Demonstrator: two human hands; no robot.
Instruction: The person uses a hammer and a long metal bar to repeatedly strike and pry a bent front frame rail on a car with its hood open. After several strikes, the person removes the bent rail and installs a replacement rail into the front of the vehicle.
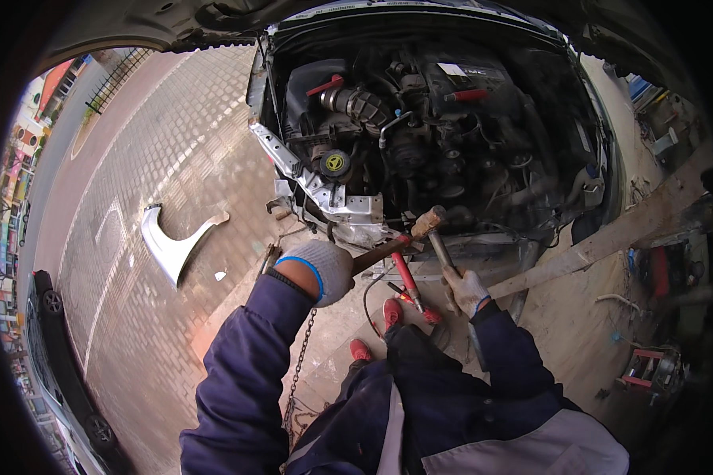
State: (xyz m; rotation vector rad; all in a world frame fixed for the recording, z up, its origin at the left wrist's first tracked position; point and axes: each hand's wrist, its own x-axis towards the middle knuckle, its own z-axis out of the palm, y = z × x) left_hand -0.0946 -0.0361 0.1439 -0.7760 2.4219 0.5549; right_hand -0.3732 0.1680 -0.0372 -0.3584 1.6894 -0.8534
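- The pale-gloved, blue-cuffed left hand [327, 269] is wrapped around a long, flat brown bar with a reddish tip [379, 256], which slants up and rightward out of the fist.
- The pale-gloved right hand [466, 291] has its fingers closed around the handle of a grey-handled hammer with a worn brown head [442, 248]; that head stands up beyond the right grip, just beside the bar's tip. Whether the two touch, I cannot tell.
- Between the two grips, a red cylindrical tool [406, 279] lies slantwise, lower than the hammer's head.
- Just beyond the left grip is a bent silver sheet-metal bracket [342, 203], and past both grips spreads a dark engine [444, 150].
- Well to the left of the left grip, a curved white fender [170, 252] lies on the paving.
- Below the left grip hangs a dark metal chain [296, 380].
- To the right of the right grip, a long rusty-brown beam [610, 232] runs up toward the edge of view.
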